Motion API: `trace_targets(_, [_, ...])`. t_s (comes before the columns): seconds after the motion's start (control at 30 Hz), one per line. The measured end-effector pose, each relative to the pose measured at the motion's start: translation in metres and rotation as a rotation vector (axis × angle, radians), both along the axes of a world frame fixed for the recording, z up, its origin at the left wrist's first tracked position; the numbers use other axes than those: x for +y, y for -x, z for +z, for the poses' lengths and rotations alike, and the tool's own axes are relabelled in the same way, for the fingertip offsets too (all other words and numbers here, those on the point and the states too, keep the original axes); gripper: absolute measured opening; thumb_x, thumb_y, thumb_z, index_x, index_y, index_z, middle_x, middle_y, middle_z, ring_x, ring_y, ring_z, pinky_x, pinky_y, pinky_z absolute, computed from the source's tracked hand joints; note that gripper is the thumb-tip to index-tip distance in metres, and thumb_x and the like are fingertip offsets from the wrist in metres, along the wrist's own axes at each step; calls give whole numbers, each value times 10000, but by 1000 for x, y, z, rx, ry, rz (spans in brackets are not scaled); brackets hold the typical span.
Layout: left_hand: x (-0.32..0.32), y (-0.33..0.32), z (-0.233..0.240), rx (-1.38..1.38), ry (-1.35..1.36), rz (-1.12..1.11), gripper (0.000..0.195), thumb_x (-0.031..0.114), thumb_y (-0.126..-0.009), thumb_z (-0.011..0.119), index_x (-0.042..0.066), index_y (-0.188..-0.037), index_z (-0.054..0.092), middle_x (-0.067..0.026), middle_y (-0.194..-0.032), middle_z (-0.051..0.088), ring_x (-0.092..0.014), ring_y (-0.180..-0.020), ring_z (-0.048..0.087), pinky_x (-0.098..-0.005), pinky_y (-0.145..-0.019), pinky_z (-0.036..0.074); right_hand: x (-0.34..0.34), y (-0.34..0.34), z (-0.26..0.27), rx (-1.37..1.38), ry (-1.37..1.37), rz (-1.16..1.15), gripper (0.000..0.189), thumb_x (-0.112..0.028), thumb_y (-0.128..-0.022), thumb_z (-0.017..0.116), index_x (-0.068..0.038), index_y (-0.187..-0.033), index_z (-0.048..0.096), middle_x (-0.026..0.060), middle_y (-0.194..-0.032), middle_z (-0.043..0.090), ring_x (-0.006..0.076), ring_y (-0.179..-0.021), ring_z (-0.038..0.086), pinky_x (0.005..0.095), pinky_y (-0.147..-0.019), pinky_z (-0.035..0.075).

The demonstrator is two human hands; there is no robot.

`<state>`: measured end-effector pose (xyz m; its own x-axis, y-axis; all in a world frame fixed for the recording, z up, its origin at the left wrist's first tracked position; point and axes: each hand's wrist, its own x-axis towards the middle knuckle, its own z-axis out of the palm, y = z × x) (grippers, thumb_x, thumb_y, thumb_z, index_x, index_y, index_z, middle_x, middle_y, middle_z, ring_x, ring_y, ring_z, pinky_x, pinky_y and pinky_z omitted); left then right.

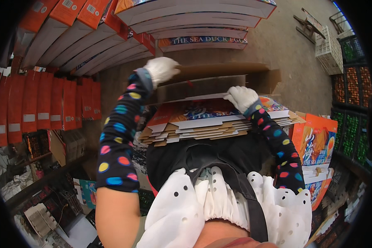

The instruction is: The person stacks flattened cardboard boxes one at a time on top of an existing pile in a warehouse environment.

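A stack of flattened printed cartons [210, 119] lies across my lap, its white and brown flaps jutting toward me. My right hand [242, 97], in a white glove, has its fingers curled at the far edge of the top carton. My left hand [161, 71], also gloved, is raised over the left end of an open brown cardboard box [235, 68] beyond the stack. Motion blur hides the left fingers, so whether they hold anything is unclear. A small red spot shows blurred inside the box.
Folded-up red cartons [31, 105] stand in rows at left. More assembled cartons [201, 18] are stacked ahead on the concrete floor [285, 62]. A printed carton [317, 142] sits by my right arm. Farther right are a white plastic crate [328, 51] and dark crates [350, 133] holding green items.
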<state>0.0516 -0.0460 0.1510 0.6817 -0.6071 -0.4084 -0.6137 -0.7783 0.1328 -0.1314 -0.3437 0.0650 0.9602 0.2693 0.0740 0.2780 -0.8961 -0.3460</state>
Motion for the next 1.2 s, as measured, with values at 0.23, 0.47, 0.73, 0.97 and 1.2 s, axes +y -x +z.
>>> trace_targets(0.23, [39, -14, -9, -19, -39, 206, 385, 373, -975, 569, 103, -1228, 675, -163, -1065, 728, -367, -979, 697, -481, -845, 550, 11, -71, 8, 293, 47, 57, 475, -545, -987, 510, -106, -972, 690, 169, -912, 723, 378, -885, 692, 481, -780, 543])
trace_targets(0.47, [-5, 55, -10, -497, 709, -324, 692, 109, -599, 869, 9, -1216, 573, -189, -1176, 595, -396, -1128, 570, -514, -1012, 469, 13, -119, -10, 659, 54, 84, 735, -707, -913, 446, -53, -1019, 764, 203, -1002, 728, 385, -967, 686, 464, -901, 521])
trace_targets(0.73, [-8, 82, -69, -340, 396, -108, 960, 294, -574, 913, 42, -1378, 454, -178, -1364, 491, -365, -1266, 494, -513, -1069, 389, -54, -89, 7, 119, 207, -118, 488, -520, -924, 575, -56, -925, 726, 172, -907, 721, 354, -927, 682, 481, -830, 518])
trace_targets(0.97, [1, 69, -101, 0, 264, -22, 888, 370, -715, 815, 60, -1445, 416, -213, -1496, 452, -392, -1339, 490, -506, -1126, 392, -54, -118, -36, 538, 285, -126, 579, -520, -1018, 376, -76, -1142, 727, 181, -1209, 694, 346, -1162, 631, 437, -1033, 465])
trace_targets(1.2, [-1, 57, -97, 192, 139, -42, 894, 338, -752, 727, 50, -1509, 349, -257, -1544, 398, -398, -1393, 440, -473, -1183, 342, -62, -82, -45, 184, -188, -243, 419, -425, -990, 522, -82, -1110, 732, 158, -1145, 710, 351, -1088, 661, 437, -979, 502])
